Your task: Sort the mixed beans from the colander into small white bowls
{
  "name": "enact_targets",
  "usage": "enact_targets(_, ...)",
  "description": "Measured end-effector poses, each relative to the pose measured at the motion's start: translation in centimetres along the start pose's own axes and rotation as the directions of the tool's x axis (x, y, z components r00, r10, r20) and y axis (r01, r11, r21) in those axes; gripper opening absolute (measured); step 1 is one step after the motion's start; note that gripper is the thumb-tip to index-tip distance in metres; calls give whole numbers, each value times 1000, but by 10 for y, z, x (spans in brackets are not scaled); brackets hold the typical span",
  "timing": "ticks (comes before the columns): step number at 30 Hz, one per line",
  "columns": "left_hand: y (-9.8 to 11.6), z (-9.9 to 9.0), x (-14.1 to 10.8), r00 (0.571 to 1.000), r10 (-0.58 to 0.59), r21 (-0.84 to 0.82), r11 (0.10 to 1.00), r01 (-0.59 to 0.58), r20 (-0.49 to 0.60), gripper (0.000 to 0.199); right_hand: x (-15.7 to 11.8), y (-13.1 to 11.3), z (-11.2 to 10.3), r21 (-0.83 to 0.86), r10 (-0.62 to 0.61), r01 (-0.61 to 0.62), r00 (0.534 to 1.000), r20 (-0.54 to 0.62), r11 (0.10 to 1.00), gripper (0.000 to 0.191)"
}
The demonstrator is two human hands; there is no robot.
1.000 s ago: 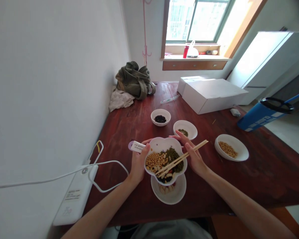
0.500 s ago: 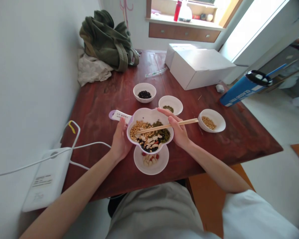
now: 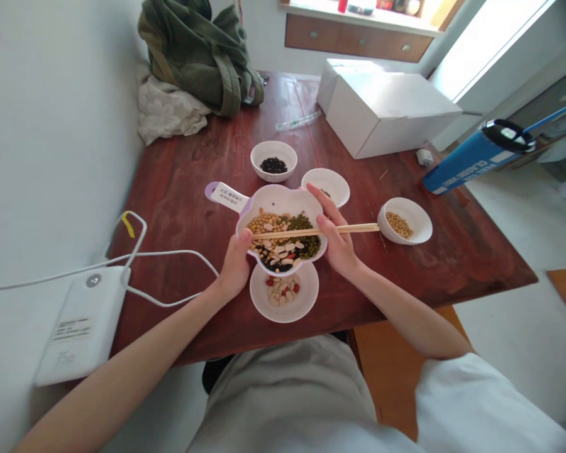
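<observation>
Right now both hands hold the dish (image 3: 287,196) over the table (image 3: 207,170), its handle (image 3: 226,195) pointing left. I can see the left hand (image 3: 236,267) gripping the left rim, thumb on top; the fingers beneath are hidden. On the right side, the right hand (image 3: 337,248) curls round the rim, fingers close together along it, with the chopsticks (image 3: 290,233) lying under its thumb and across the dish. Yellow beans (image 3: 264,220) sit to the left inside, green beans (image 3: 312,246) to the right. At the near side, the dish overlaps the near bowl (image 3: 284,314) from my view. Beyond stand the black-bean bowl (image 3: 273,150) and another bowl (image 3: 336,179); the yellow-bean bowl (image 3: 419,221) is right, near the blue cup (image 3: 469,158).
</observation>
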State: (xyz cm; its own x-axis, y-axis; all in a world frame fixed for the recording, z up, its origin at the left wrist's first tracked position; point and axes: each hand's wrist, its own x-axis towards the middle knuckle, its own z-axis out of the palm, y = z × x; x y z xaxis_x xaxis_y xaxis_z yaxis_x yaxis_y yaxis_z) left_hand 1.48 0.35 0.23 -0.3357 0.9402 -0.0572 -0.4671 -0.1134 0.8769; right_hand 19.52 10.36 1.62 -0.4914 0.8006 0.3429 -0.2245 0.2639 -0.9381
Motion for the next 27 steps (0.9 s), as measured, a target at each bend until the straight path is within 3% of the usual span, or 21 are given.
enact_targets(5,5,10,-1,995,11,-116,993,-22,-95,63,3,-1,-3,-59,-26,25,1000,-16,998,60)
enact_targets(9,6,9,-4,991,9,-135,991,-28,-133,60,4,-7,-13,-130,-212,194,966,-147,972,28)
enact_targets(10,4,7,-4,990,29,-118,992,-45,-135,59,4,-9,-16,-136,-257,237,954,-155,962,28)
enact_targets(13,-1,0,-6,987,105,-69,991,-114,-124,55,3,-18,-24,-71,-317,314,948,-30,947,48)
enact_targets(16,-2,-3,-8,989,113,-73,990,-120,-96,53,4,-27,-28,14,-314,314,944,106,949,60)
enact_targets(22,2,1,-9,995,91,-106,990,-94,-32,52,3,-45,-27,142,-283,284,959,-31,948,53)
enact_targets(27,3,2,-9,994,92,-62,993,-96,-58,54,-6,-54,-26,123,-259,247,962,91,961,54)
